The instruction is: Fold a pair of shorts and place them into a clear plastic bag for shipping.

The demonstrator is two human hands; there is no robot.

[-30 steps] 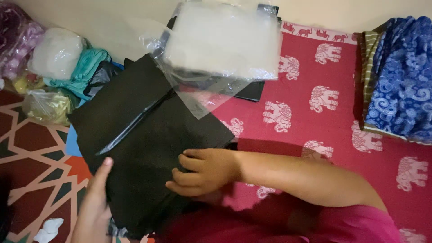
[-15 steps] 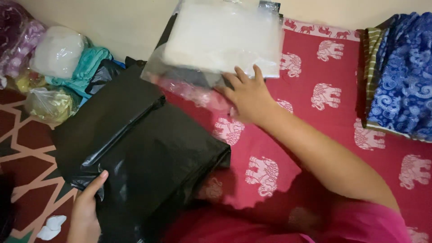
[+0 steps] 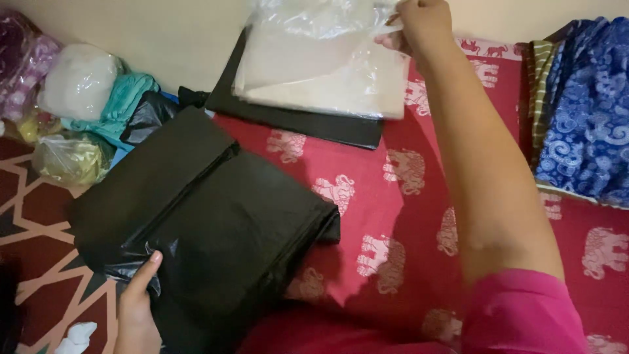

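A thick folded stack of black plastic sheeting [image 3: 209, 229] lies on the red elephant-print cloth [image 3: 393, 216] in front of me. My left hand [image 3: 137, 301] rests on its near left corner, thumb pressing the crinkled edge. My right hand [image 3: 422, 26] reaches to the far side and pinches the top right corner of a clear plastic bag [image 3: 321, 62] with a pale folded item inside. That bag lies on a flat black sheet [image 3: 295, 121] by the wall.
Bundles in plastic bags [image 3: 78, 85] and a teal cloth [image 3: 124, 98] are piled at the left by the wall. Blue patterned fabric [image 3: 590, 111] and a striped cloth [image 3: 540, 85] lie at the right. A patterned mat [image 3: 33, 223] covers the left floor.
My right hand has left the black stack, crossed to the clear bag and now grips its far corner. My left hand has slid onto the black stack's near corner.
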